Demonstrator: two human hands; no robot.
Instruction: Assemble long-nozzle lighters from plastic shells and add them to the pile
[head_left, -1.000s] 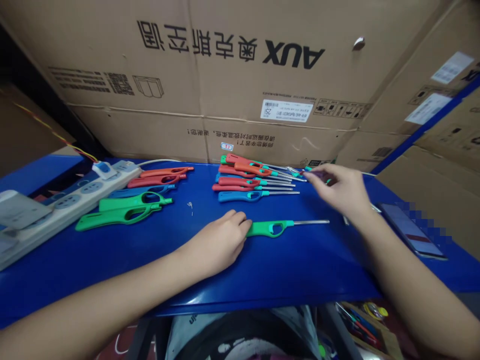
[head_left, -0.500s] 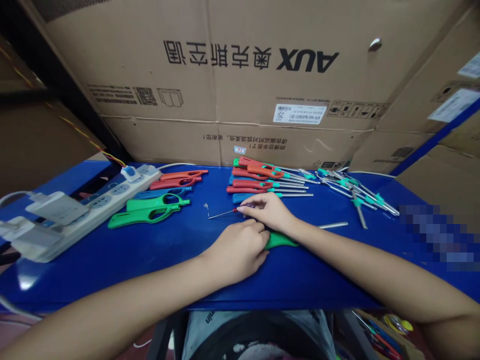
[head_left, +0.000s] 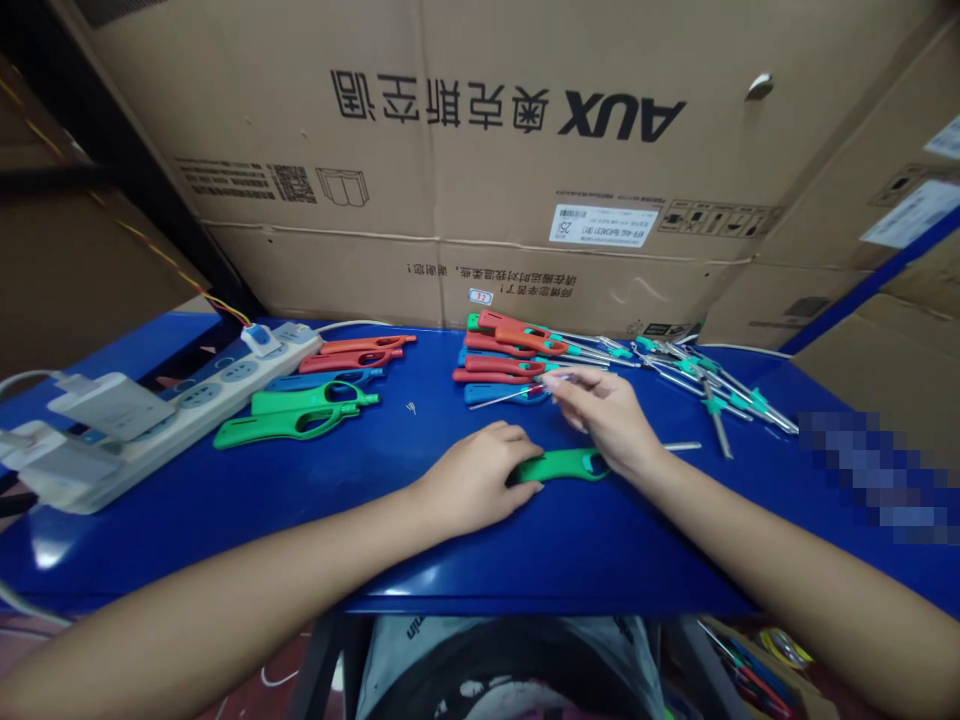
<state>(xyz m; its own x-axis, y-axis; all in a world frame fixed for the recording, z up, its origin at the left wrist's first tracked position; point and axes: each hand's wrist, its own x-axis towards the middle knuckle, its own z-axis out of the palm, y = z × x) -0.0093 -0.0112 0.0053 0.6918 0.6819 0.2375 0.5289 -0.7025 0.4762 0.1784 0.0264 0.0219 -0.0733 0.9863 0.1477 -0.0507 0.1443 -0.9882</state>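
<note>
My left hand is closed around the handle end of a green gas lighter lying on the blue table. The lighter's metal tube shows beyond my right wrist. In my right hand a thin screwdriver is pinched by its reddish handle, its shaft pointing left above the lighter. A few tiny screws lie on the table left of the screwdriver tip. Behind my right hand are several assembled lighters in red, blue and green, side by side with their metal tubes to the right.
Green, blue and red lighter shells lie at left beside a white power strip with plugs and cables. Metal tubes with teal parts are piled at right. A large cardboard box stands along the back.
My right hand has moved right and slightly back with the screwdriver, whose tip no longer has a screw visible at it. More of the green lighter now shows; my left hand still holds it.
</note>
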